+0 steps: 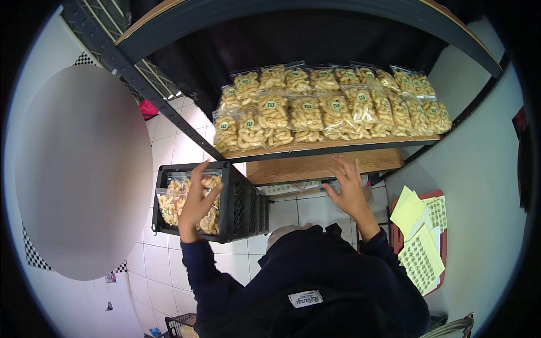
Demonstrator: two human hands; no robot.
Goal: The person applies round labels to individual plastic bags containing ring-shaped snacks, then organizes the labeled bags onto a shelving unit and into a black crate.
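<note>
Above the black plastic crate (230, 203) at the left, my left hand (198, 205) is raised with its fingers apart and nothing in it. Inside that crate lie clear bags of curled, pasta-shaped snacks (168, 209), partly hidden by the hand. My right hand (348, 192) is spread and holds nothing, in front of the lower wooden shelf (291, 167). On the shelf above it, clear bags of the same snacks (306, 113) stand in rows, each with a round green-and-white sticker. Neither hand appears to touch a bag.
A metal shelf post (169, 116) rises between the crate and the bags. At right, a red stool or tray (439, 253) carries yellow sticker sheets (418, 257). Another black crate (181, 324) stands on the tiled floor (156, 264). A grey blur (84, 173) covers the far left.
</note>
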